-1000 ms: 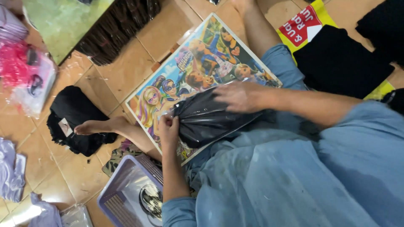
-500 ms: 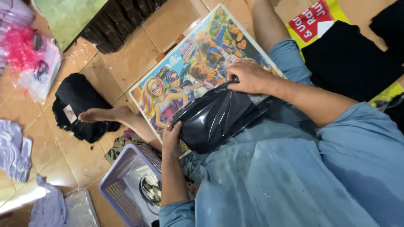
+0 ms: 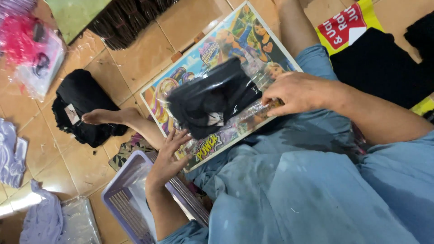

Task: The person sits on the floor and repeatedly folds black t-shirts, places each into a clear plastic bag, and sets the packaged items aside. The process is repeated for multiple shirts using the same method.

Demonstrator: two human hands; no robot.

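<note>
Black folded garment in a clear plastic bag (image 3: 212, 97) lies on the cartoon picture board (image 3: 181, 83) that rests across your lap and the tiled floor (image 3: 135, 58). Its long axis runs on a slant, from the lower left near your left hand up toward the top right of the board. Your right hand (image 3: 296, 92) is the nearer one: its fingers are pinched shut on the loose, clear end of the bag at the packet's right side. Your left hand (image 3: 169, 156) is spread open with fingers apart, just below and left of the packet at the board's near edge; whether it touches the board you cannot tell from this view. The two hands sit well apart, with the packet between them.

A lavender plastic basket (image 3: 124, 205) sits on the floor under your left forearm; it seems to hold clear plastic, though its contents are hard to make out. A pile of black clothing (image 3: 79, 106) lies on the floor just beyond your bare foot (image 3: 108, 116). More black fabric (image 3: 379, 65) rests on a yellow and red bag at the right. A clear packet with something pink (image 3: 34, 56) lies at the far left, and pale purple garments (image 3: 13, 153) lie along the left edge.
</note>
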